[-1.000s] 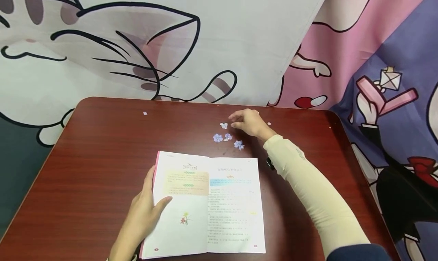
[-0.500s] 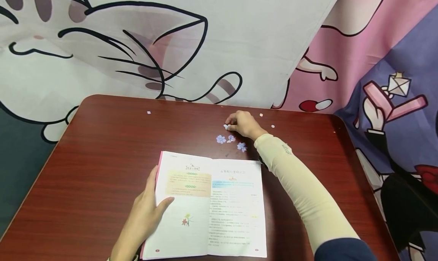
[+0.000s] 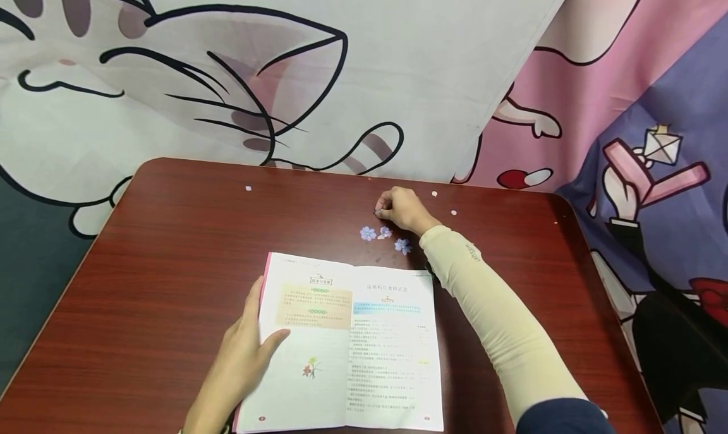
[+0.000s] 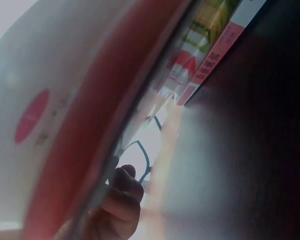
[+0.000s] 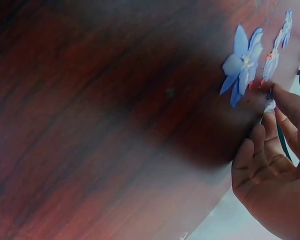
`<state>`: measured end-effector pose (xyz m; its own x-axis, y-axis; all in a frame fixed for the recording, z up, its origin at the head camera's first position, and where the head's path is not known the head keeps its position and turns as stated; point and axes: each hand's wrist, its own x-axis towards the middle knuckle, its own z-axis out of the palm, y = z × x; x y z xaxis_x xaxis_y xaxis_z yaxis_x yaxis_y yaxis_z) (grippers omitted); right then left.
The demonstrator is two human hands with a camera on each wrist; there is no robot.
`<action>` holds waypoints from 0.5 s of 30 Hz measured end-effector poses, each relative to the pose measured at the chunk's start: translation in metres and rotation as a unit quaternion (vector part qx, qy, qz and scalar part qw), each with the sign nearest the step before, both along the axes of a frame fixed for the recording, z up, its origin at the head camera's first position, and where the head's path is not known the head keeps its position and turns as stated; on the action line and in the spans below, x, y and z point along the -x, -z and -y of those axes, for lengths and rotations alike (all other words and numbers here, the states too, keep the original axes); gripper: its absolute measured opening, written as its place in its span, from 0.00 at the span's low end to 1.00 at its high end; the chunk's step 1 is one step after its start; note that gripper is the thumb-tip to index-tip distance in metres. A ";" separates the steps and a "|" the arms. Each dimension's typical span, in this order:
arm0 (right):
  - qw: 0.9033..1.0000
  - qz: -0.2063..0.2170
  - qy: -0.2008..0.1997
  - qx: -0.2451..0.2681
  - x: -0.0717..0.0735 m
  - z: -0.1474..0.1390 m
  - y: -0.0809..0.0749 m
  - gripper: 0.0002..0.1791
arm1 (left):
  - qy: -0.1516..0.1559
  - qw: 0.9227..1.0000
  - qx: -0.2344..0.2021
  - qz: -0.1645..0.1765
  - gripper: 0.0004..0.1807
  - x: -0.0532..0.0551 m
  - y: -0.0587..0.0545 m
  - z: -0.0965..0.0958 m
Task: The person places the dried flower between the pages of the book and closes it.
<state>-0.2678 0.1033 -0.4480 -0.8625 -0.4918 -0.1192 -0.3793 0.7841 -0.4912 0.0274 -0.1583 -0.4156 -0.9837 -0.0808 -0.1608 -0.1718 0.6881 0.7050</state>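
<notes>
While the left hand (image 3: 243, 349)'s gripping an open book (image 3: 392, 345), right hand (image 3: 402, 208) pinching some tiny pale piece (image 5: 270, 105), three bluish flowers (image 3: 368, 233) nearby

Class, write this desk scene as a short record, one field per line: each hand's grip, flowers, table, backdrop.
Left grip: holds open book at its left edge
Right grip: pinches small pale piece, mostly hidden
Bluish flowers: three, lying beyond the right page
Table: reddish-brown
Backdrop: cartoon-printed
</notes>
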 end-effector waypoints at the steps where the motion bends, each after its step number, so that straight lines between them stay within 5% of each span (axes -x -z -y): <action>1: 1.000 0.003 0.004 0.002 -0.001 -0.001 0.000 0.03 | -0.001 1.000 0.001 0.000 0.55 0.000 0.000 0.000; 9: 0.994 0.044 0.062 0.074 -0.009 -0.018 -0.012 0.03 | 0.002 1.000 0.010 -0.016 0.55 -0.001 0.002 -0.001; 15: 0.968 0.085 0.104 0.213 -0.032 -0.032 -0.041 0.06 | 0.009 1.000 0.010 -0.021 0.56 0.001 0.000 0.001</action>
<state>-0.2356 0.1358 -0.4068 -0.9337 -0.3461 -0.0918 -0.1213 0.5469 -0.8284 0.0265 -0.1591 -0.4156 -0.9908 -0.0663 -0.1178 -0.1301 0.7053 0.6968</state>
